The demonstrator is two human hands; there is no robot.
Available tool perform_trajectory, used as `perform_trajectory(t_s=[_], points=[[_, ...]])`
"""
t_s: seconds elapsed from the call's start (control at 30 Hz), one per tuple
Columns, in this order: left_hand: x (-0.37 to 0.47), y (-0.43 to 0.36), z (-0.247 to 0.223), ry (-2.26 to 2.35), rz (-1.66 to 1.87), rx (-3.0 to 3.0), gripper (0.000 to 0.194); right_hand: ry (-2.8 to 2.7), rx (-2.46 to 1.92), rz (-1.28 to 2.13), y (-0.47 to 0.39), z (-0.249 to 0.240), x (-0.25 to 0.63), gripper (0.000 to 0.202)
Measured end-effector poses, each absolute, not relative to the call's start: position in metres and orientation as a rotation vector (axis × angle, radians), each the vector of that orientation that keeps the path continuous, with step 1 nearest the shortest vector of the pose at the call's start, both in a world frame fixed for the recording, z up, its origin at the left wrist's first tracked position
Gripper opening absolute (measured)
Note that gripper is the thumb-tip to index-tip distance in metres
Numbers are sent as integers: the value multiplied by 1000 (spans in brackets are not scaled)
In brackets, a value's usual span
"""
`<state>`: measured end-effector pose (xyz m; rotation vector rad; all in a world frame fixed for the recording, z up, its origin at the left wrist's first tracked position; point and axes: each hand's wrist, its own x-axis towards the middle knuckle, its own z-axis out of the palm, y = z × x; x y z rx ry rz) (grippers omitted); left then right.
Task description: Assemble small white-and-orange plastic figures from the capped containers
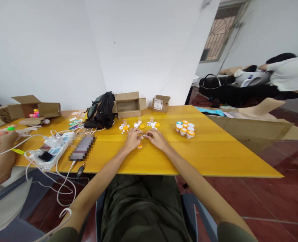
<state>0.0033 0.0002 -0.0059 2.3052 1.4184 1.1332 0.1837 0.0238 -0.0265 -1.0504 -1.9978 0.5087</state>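
Both hands meet over the middle of the yellow table [214,151]. My left hand [133,138] and my right hand [157,139] have their fingertips closed around a small white piece [144,135] between them. An orange-and-white round part [139,145] lies on the table just below my left fingers. Beyond the hands sit small white parts [136,125], a yellow disc [158,124] and clear cups [152,119]. To the right stands a cluster of lidded cups [185,128] with orange, white and teal tops.
Open cardboard boxes [128,112] and a black bag [102,109] stand at the back. At left are a phone [82,148], a power strip [54,151], white cables and another person's hands [6,136]. Another person [290,72] is at far right.
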Motion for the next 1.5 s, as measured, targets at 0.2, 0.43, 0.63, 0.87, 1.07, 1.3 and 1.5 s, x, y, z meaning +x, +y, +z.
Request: perform_trajectory(t_s=[0.2,0.43,0.63,0.87,1.07,1.3,1.5], points=[[0,4,-4,1402,1223,2184,37,-2004,-987,569,22,-25,181,8],[-1,4,-3,1406,1236,2155,33,-1943,-978,606,25,-26,183,5],[-2,-5,8,1394,1349,2239,24,-1972,-1099,481,24,-27,185,6],[-8,-5,13,1446,1494,2095,18,-2120,-857,354,9,-17,179,13],[-13,4,4,1532,1475,1965,12,-2369,-710,333,-6,-11,170,32],[-10,12,-5,1524,1330,1944,6,-2240,-702,417,-4,-9,169,20],[-10,4,2,1479,1376,2096,13,-1885,-819,623,13,-14,173,24]])
